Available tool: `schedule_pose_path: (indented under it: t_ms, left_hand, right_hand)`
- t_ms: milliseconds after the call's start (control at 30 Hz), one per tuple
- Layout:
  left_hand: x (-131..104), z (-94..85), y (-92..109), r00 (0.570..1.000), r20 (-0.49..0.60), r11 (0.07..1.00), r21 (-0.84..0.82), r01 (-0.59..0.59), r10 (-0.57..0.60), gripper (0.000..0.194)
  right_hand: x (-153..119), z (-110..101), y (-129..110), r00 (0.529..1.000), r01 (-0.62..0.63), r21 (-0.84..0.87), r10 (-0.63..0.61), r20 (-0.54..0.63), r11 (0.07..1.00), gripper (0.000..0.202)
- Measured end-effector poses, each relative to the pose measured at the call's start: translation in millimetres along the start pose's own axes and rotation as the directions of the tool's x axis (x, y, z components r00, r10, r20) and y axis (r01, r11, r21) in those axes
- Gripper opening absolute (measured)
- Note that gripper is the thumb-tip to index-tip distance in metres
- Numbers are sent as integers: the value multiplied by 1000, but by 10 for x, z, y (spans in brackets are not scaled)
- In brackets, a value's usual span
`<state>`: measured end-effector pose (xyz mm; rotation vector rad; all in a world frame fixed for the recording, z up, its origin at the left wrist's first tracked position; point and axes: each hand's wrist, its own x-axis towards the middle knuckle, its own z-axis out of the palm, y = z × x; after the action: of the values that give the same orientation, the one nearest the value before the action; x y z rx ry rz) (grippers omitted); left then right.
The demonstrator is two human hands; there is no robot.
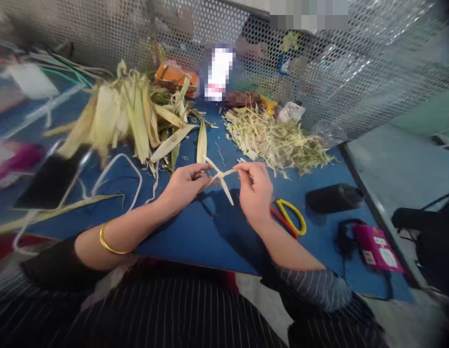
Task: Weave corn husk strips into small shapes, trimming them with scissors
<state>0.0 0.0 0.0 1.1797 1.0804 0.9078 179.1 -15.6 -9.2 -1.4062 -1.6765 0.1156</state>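
Note:
A small piece of knotted corn husk (221,176), pale and cross-shaped with several strips sticking out, is stretched between my two hands above the blue table. My left hand (188,183) pinches a strip on its left side between thumb and fingers. On the other side, my right hand (255,186) pinches the right-hand strip with its fingertips. One strip points down towards me between the hands, and another points up and left. The inner fingers of both hands are partly hidden.
Dried corn husks (110,113) lie heaped at the back left, shredded husk (271,140) at the back right. Scissors (292,217) lie beside my right wrist. Further right are a black cylinder (333,198) and a magenta box (379,249). Behind stands a perforated metal screen (217,29).

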Motion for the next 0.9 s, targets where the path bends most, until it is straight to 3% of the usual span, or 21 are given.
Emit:
schedule_pose_path:
  t_ms: [200,300,367,433,500,567,633,700,800,900]
  left_hand:
    - [-30,9,88,987,155,990,-127,68,-48,28]
    - [-49,14,79,976,163,977,-131,169,-147,28]
    - [-51,21,56,964,163,963,-135,235,-212,29]
    - [-42,26,29,958,156,950,-165,266,-241,28]
    - [-27,28,5,961,140,943,-200,264,-239,27]
    - [-14,28,-9,961,131,938,-219,269,-245,27]
    - [-11,30,-14,954,157,936,-207,285,-256,27]
    - [-21,35,-12,945,215,943,-172,285,-247,27]
    - [-49,51,-13,936,283,963,-108,246,-207,27]
    - [-71,70,-29,940,286,974,-65,215,-188,22]
  right_hand:
    - [-36,-3,-49,996,94,-124,-94,1,988,22]
    - [-35,4,-61,992,119,-34,-117,47,992,22]
    - [-21,34,-54,998,25,134,-34,60,991,20]
    - [1,78,-33,984,-176,362,174,39,916,25]
    - [21,118,-9,904,-389,559,419,79,732,30]
    - [25,136,-6,817,-536,640,529,230,550,28]
    - [11,131,-30,773,-626,620,483,411,473,25]
    - [-12,115,-73,769,-639,591,406,493,492,20]
    - [-36,98,-125,790,-613,569,391,473,549,14]
    - [-45,101,-138,786,-616,535,403,469,578,14]
